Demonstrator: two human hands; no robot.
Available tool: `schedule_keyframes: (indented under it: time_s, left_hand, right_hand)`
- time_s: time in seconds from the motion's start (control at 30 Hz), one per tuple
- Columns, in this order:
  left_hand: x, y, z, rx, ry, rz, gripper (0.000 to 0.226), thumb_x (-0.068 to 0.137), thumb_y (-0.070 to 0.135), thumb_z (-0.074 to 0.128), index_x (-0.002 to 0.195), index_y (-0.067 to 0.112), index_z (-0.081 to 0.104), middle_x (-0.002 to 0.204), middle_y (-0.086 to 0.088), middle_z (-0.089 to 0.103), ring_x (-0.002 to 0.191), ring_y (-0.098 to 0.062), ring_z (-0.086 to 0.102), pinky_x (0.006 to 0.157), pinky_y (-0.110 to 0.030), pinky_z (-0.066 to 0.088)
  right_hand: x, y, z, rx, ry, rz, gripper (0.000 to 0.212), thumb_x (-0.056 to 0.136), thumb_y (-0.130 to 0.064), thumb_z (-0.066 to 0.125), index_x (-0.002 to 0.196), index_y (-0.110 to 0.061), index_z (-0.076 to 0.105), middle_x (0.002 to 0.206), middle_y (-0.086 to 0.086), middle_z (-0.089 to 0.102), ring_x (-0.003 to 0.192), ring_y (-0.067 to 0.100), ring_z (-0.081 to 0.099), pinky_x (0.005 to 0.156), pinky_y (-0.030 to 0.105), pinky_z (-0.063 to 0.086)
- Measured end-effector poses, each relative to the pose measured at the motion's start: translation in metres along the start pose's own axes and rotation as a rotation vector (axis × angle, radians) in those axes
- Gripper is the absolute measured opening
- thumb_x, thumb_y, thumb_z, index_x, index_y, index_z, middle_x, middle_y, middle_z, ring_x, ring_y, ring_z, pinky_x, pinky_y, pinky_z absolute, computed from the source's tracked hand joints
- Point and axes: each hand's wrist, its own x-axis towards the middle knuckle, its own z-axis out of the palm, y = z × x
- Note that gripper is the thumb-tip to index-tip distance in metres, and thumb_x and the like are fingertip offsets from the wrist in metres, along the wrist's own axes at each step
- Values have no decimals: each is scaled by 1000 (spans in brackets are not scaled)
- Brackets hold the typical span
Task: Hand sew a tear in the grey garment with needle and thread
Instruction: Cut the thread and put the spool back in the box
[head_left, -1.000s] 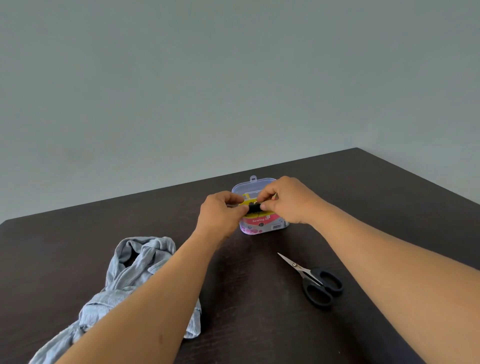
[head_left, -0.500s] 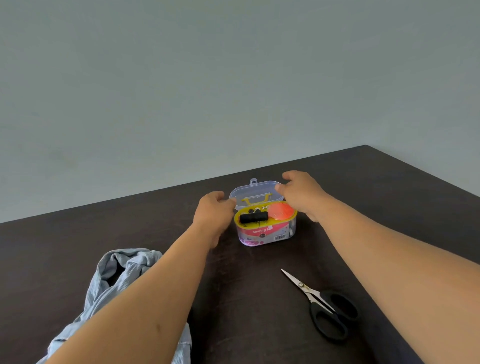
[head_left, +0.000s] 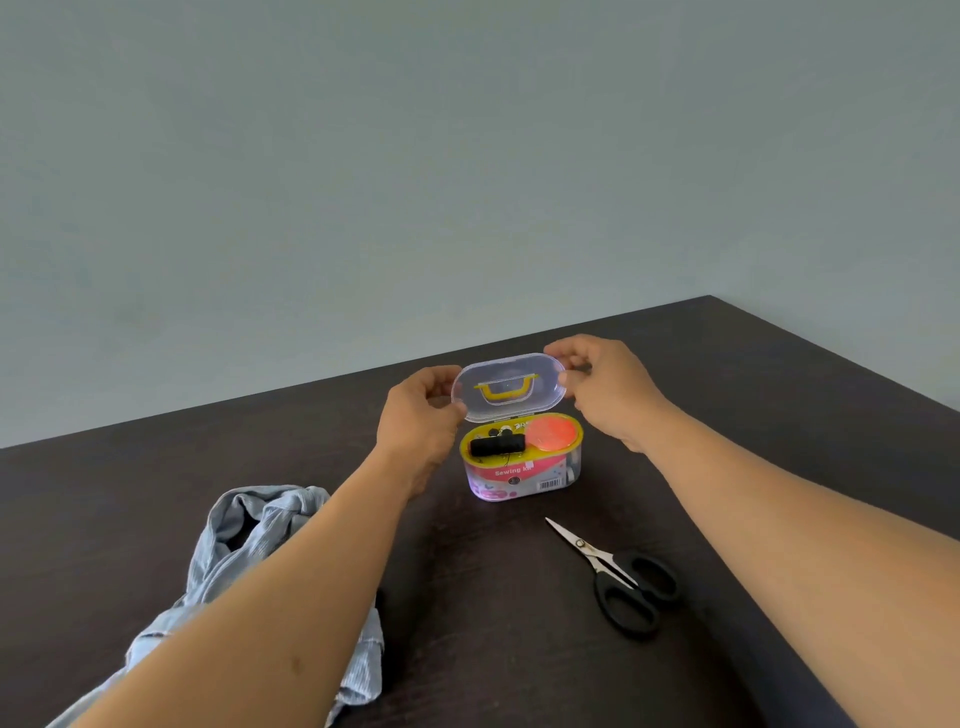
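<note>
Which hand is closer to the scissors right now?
Right. The right hand holds the lid's end up and beyond the scissors; the left hand is farther, across the sewing kit.

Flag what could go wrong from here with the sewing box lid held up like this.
Both hands, left hand and right hand, hold only the lid; nothing steadies the sewing box, so it may tip or slide on the table. The black spool lies loose on top and could roll out. The scissors lie under the right forearm, blades toward the box.
</note>
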Motion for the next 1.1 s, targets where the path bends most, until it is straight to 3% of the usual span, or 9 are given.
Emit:
schedule_keyframes:
  time_s: [0.2,0.37,0.53,0.63,0.7,0.8,0.93,1.1]
  left_hand:
    - [-26,5,-10,88,-23,137,29,86,5,73,102,28,66,102,9,73,100,-10,68,93,-40,58]
    - [-54,8,-18,132,-107,202,33,86,2,67,115,19,66,109,9,71,107,-6,65,95,-26,53]
    - [-71,-1,-18,206,-133,231,34,84,7,67,115,22,67,121,8,67,119,-9,60,80,-6,45]
    - [-78,-4,-13,234,-97,249,30,84,18,74,113,21,67,118,12,61,100,-4,61,67,0,43]
    - [-78,-5,-9,260,-50,280,33,81,25,80,111,22,68,117,11,61,94,-5,62,74,-7,48]
    - [-77,-6,-3,339,-27,325,40,76,29,85,111,22,67,120,9,59,105,-10,59,89,-26,53]
    - [-78,-8,3,409,11,379,40,76,28,85,110,20,64,119,8,57,101,-9,56,85,-25,49]
    - [-78,-12,6,446,28,416,37,80,28,83,110,20,63,124,6,56,100,-8,55,85,-25,50]
  right_hand:
    - [-28,-7,-11,-35,23,-52,27,95,-5,59,114,-23,62,109,-5,64,100,13,60,86,31,54]
    - [-55,-7,-18,-135,-63,-120,41,98,-6,51,132,-27,60,129,-6,57,111,12,58,91,22,44]
    - [-73,-3,-21,-191,-123,-135,41,91,-12,60,131,-23,62,136,-7,55,114,11,59,96,24,48]
    - [-78,1,-18,-213,-133,-146,46,86,-23,70,131,-22,62,134,-8,55,118,12,57,100,29,48]
    - [-79,3,-17,-249,-126,-179,51,86,-31,73,134,-24,59,132,-8,54,118,13,56,100,33,48]
    - [-82,0,-12,-377,-135,-226,57,88,-40,69,141,-28,51,135,-6,46,117,16,51,97,33,46]
    - [-86,-4,-4,-570,-107,-290,57,90,-46,64,143,-29,48,145,-2,38,124,20,48,90,35,50]
    - [-90,-8,1,-616,-63,-309,54,91,-47,63,138,-26,51,148,0,41,121,21,53,87,35,51]
